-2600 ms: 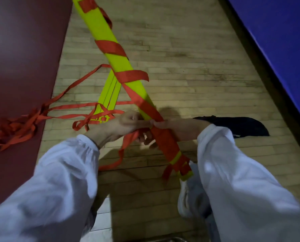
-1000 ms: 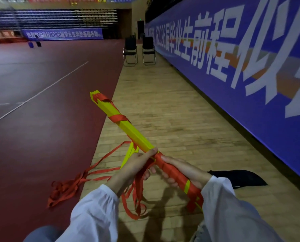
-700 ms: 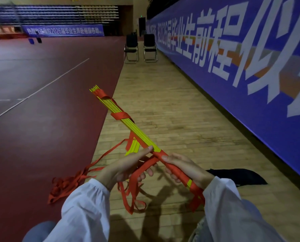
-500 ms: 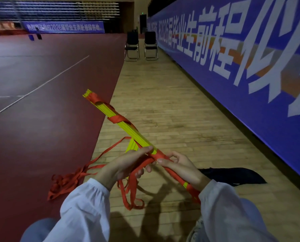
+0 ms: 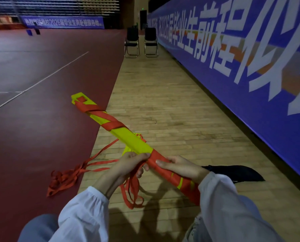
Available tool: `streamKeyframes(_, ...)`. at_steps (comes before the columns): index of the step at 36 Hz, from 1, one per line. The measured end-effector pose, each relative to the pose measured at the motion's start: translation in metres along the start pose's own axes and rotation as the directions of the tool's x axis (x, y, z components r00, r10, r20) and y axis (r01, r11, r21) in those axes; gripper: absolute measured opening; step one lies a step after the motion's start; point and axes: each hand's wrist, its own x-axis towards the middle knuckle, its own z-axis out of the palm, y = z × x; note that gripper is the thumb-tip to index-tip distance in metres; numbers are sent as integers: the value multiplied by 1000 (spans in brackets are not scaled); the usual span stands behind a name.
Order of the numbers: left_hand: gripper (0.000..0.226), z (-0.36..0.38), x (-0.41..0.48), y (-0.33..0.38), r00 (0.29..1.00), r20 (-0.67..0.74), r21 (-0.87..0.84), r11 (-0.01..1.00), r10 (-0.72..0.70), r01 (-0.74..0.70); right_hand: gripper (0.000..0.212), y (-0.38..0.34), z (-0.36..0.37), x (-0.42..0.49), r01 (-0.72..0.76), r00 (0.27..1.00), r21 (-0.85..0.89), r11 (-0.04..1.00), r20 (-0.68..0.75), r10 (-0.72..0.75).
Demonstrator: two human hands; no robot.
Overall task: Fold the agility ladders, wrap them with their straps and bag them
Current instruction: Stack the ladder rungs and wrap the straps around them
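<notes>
A bundle of folded yellow ladder rungs (image 5: 133, 142) slants from the near right up to the far left, above the floor. Red strap (image 5: 109, 124) is wound around its far end and densely around its near end. My right hand (image 5: 179, 167) grips the near, wrapped part from the right side. My left hand (image 5: 128, 165) pinches the red strap where it meets the bundle. Loose red strap (image 5: 65, 179) trails from my left hand to a heap on the red floor, and a loop hangs below my hand. A black bag (image 5: 233, 173) lies flat on the wood floor behind my right wrist.
A long blue banner wall (image 5: 250, 75) runs along the right. Two black folding chairs (image 5: 140, 42) stand far ahead on the wooden strip. Red court floor (image 5: 32, 102) with white lines spreads to the left. My knees show at the bottom edge.
The bundle has rolled so its flat yellow face turns up, and its far end has dipped lower. My left hand has drawn the strap further around the near part. My head had lifted earlier.
</notes>
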Motion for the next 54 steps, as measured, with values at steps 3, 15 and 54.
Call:
streamKeyframes(3,42,2,-5,-2,998,45,-1,999,50,-50,59,1,-11,5,-96,974,40,995,208,86)
streamKeyframes(15,44,-13,-8,4,985,170,5,1000,-14,13,34,-5,-8,7,23,986,69,997,165,-34)
streamKeyframes(54,48,21,-2,-6,991,-40,-38,991,-131,130,50,17,1,0,-38,995,-23,999,92,40)
